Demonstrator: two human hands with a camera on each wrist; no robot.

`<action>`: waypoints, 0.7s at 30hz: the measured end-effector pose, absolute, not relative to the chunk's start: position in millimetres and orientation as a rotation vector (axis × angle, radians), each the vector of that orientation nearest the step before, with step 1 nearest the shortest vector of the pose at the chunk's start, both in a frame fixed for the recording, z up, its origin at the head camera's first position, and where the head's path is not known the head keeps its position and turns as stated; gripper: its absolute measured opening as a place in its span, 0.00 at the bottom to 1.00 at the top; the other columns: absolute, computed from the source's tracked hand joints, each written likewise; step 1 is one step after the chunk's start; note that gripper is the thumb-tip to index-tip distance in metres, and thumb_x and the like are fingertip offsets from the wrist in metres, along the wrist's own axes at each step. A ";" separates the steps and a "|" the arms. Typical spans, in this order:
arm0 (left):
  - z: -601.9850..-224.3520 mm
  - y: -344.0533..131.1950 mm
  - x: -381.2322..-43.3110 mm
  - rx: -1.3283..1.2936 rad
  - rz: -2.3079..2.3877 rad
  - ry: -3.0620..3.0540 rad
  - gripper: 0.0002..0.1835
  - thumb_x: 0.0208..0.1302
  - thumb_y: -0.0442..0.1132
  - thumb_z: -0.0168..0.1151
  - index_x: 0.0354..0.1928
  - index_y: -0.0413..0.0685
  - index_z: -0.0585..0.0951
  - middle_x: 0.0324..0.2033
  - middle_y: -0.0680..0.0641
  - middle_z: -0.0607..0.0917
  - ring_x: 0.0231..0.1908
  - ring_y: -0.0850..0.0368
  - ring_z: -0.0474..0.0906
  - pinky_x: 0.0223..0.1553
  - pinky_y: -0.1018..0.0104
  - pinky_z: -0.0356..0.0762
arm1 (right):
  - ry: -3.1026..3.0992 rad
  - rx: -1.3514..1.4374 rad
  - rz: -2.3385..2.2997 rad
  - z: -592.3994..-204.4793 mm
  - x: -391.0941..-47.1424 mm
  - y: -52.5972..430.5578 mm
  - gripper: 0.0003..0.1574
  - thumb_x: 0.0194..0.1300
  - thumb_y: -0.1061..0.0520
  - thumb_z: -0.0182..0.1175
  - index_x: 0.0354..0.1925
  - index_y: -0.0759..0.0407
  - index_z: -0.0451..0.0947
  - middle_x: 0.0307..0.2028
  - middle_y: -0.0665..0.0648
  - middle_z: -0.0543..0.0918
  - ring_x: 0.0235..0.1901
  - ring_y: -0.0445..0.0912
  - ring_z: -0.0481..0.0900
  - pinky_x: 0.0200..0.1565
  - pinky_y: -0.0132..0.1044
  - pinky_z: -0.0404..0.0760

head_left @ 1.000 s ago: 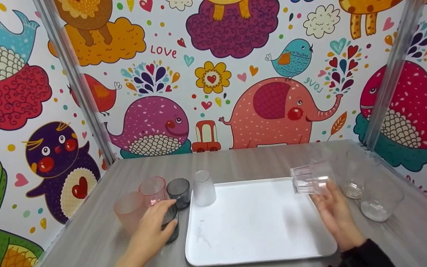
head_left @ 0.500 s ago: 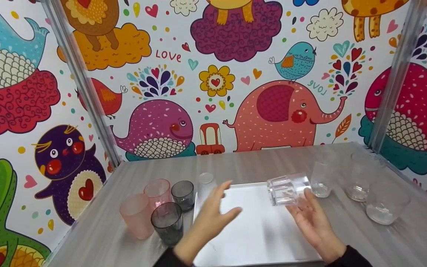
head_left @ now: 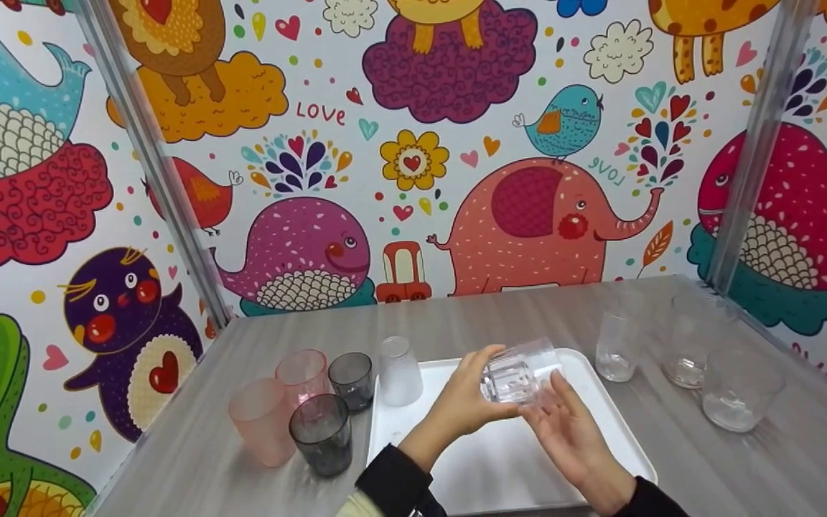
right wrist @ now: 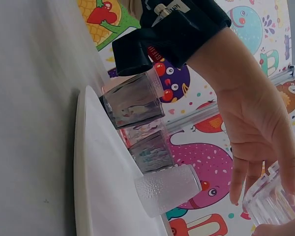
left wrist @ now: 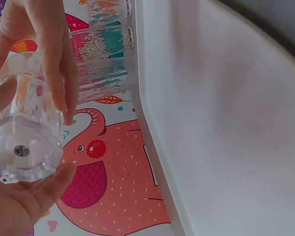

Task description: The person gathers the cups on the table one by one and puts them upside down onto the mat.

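Observation:
Above the white tray [head_left: 456,470] a clear drinking glass [head_left: 514,377] lies tilted on its side between both hands. My left hand [head_left: 460,398] grips it around its thick base, thumb below and fingers above. At the other end, my right hand [head_left: 564,434] holds the glass with thumb and fingers on its sides. The left wrist view shows the round base with a small dark mark in its middle. A frosted clear tumbler [head_left: 400,373] stands upside down on the tray's far left corner.
Left of the tray stand two dark grey glasses [head_left: 321,438], a pink clear glass [head_left: 302,377] and a frosted pink one [head_left: 263,424]. Several clear glasses, including a wide one [head_left: 740,395], stand to the right. Cartoon-printed walls enclose the table [head_left: 485,316].
My right hand has carried the clear glass leftward over the tray. My left hand has left the dark glass, moved right and taken hold of the clear glass's base.

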State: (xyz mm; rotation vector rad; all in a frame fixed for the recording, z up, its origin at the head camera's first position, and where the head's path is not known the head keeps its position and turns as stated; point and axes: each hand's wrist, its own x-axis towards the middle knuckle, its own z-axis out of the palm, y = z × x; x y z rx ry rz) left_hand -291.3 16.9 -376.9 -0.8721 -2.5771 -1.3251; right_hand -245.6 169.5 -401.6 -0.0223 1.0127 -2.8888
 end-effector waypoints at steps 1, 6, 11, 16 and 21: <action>-377.2 16.8 -291.6 -0.872 -1.336 -2.573 0.42 0.38 0.46 0.76 0.59 0.53 0.69 0.50 0.46 0.73 0.44 0.58 0.70 0.43 0.64 0.71 | 1.009 -0.024 -2.885 -401.9 -245.5 169.4 0.33 0.70 0.46 0.39 0.64 0.58 0.41 0.52 0.53 0.66 0.47 0.39 0.73 0.53 0.27 0.70; -376.6 15.7 -290.2 -0.847 -1.377 -2.544 0.39 0.36 0.45 0.77 0.56 0.53 0.71 0.47 0.48 0.75 0.42 0.59 0.70 0.41 0.65 0.71 | 1.070 -0.064 -2.853 -402.9 -245.2 167.7 0.40 0.70 0.45 0.38 0.68 0.59 0.32 0.61 0.58 0.58 0.53 0.40 0.68 0.55 0.27 0.68; -362.9 6.0 -288.9 -0.789 -1.343 -2.575 0.39 0.34 0.43 0.78 0.54 0.52 0.73 0.47 0.47 0.76 0.42 0.57 0.71 0.43 0.61 0.72 | 1.360 -0.060 -2.818 -407.2 -246.4 168.6 0.43 0.71 0.48 0.39 0.68 0.66 0.28 0.67 0.65 0.45 0.66 0.50 0.50 0.65 0.36 0.55; -339.7 -15.9 -294.0 -0.694 -1.151 -2.733 0.40 0.31 0.39 0.78 0.54 0.52 0.74 0.46 0.43 0.76 0.42 0.52 0.71 0.42 0.54 0.73 | 1.553 0.075 -2.813 -413.7 -247.1 182.5 0.45 0.69 0.55 0.43 0.67 0.70 0.26 0.63 0.64 0.49 0.61 0.49 0.61 0.65 0.38 0.55; -331.1 -37.7 -300.0 -0.623 -0.703 -2.921 0.38 0.28 0.35 0.77 0.51 0.50 0.74 0.43 0.42 0.75 0.40 0.48 0.68 0.38 0.54 0.71 | 1.565 0.145 -2.818 -415.9 -247.7 194.8 0.47 0.67 0.59 0.46 0.67 0.69 0.25 0.60 0.61 0.52 0.48 0.38 0.71 0.62 0.34 0.61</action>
